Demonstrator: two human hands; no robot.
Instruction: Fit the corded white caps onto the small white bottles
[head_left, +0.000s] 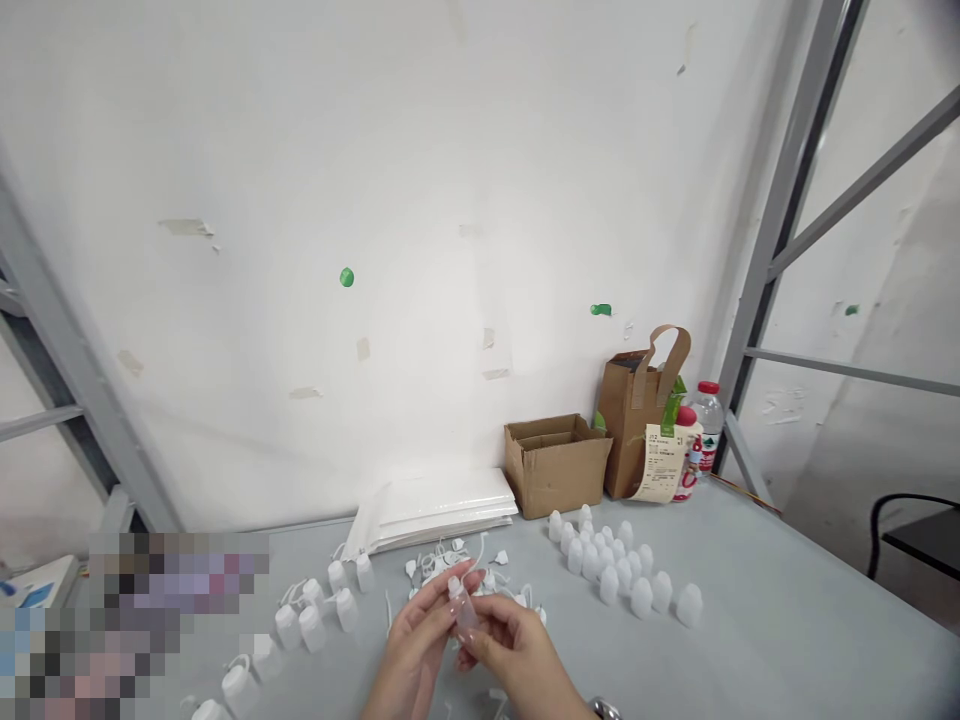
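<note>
A small see-through plastic bottle [465,608] sits tilted between the two hands, its narrow white top leaning up and toward the left. The left hand [415,640] holds it from that side, with the thumb and fingertips [453,578] pinching near the top. The right hand [517,652] comes in from the other side, its curled fingers [480,625] pressed together against the lower body of the bottle, so both hands are gripping it just above the table [765,610]. Directly beneath and behind the hands lies a loose heap of white caps with thin plastic straps [442,572]. To the left, white bottles with strap loops [311,628] stand in a scattered line toward the near edge of the table. To the right, a tight cluster of white capped bottles [615,565] stands upright, well apart from the hands. Farther back, against the wall [315,190], are a stack of flat white packets [442,510], an open cardboard box [556,465], a brown paper bag [637,425] with a printed slip [660,462] hanging on it, and a water bottle [707,425]. A metal watch [604,708] shows at the right wrist.
</note>
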